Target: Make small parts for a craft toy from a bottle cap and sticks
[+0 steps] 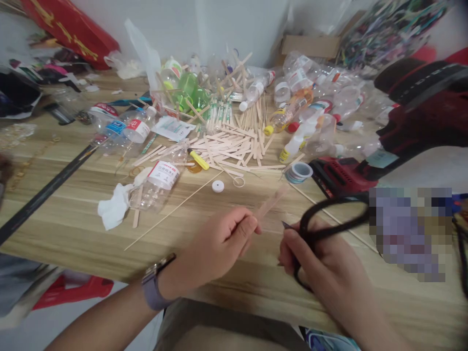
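Observation:
My left hand (pixel 219 241), with a watch on its wrist, pinches a flat wooden craft stick (pixel 271 202) that points up and to the right over the table. My right hand (pixel 321 263) grips black-handled scissors (pixel 329 222); their large loop handles reach right and the short blade tip shows just left of my fingers, a little below the stick. The two hands are close together near the front edge of the wooden table (pixel 73 229).
A pile of craft sticks (pixel 226 144), empty plastic bottles (pixel 161 178), a long skewer (pixel 171 212), a white cap (pixel 218 186), a tape roll (pixel 300 171), a crumpled tissue (pixel 113 207) and a red power tool (pixel 343 175) crowd the table behind my hands.

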{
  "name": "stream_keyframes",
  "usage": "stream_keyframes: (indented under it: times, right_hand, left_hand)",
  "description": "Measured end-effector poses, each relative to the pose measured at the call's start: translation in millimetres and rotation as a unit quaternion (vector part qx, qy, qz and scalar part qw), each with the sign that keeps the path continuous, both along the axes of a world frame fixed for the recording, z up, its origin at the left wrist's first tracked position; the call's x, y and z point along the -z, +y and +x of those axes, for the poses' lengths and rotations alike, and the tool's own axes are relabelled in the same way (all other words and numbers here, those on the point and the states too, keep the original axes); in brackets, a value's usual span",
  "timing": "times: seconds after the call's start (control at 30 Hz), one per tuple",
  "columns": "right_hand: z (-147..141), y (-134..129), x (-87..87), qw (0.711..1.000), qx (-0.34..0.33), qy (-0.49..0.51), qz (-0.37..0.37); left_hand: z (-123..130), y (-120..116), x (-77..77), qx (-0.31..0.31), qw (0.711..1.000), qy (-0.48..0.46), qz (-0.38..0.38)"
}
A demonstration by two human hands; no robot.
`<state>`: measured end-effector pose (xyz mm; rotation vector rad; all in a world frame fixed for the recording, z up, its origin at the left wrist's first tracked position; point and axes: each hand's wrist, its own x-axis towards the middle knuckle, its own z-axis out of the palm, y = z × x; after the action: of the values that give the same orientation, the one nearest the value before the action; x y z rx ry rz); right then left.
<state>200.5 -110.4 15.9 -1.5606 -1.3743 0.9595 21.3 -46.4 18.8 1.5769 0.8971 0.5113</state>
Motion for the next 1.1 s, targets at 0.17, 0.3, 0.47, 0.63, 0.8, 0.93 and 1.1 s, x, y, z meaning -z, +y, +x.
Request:
stream_keyframes:
  times: [0.17, 0.3, 0.47, 0.63, 0.8, 0.93, 1.1]
  right_hand:
    - [0, -6, 8.0, 0.919, 0.020, -0.305, 0.250]
    - [-3, -6, 10.8, 0.872, -0.046, -0.364, 0.324]
    - [-6, -5, 12.1, 0.849, -0.056, -0.391, 0.351]
    - [-6, -6, 12.9, 0.856, -0.060, -0.381, 0.343]
    - [-7, -4, 15.1, 0.856, -0.063, -0.385, 0.339]
    - [-7, -4, 16.2, 0.853, -0.066, -0.396, 0.334]
    - [-7, -5, 12.6, 0.850, -0.075, -0.402, 0.331]
  left_hand:
    - [1, -13, -3.3, -0.039, 0.981, 0.119, 0.149]
    - [1, -21, -6.1, -0.025, 0.956, 0.178, 0.231]
    - [2, -24, -4.8, -0.017, 0.940, 0.199, 0.278]
    - [2, -25, -2.5, -0.025, 0.929, 0.185, 0.318]
    - [2, -26, -1.2, -0.008, 0.918, 0.199, 0.342]
    - [2, -27, -2.1, 0.007, 0.909, 0.213, 0.357]
    - [2, -27, 0.1, 0.011, 0.902, 0.220, 0.372]
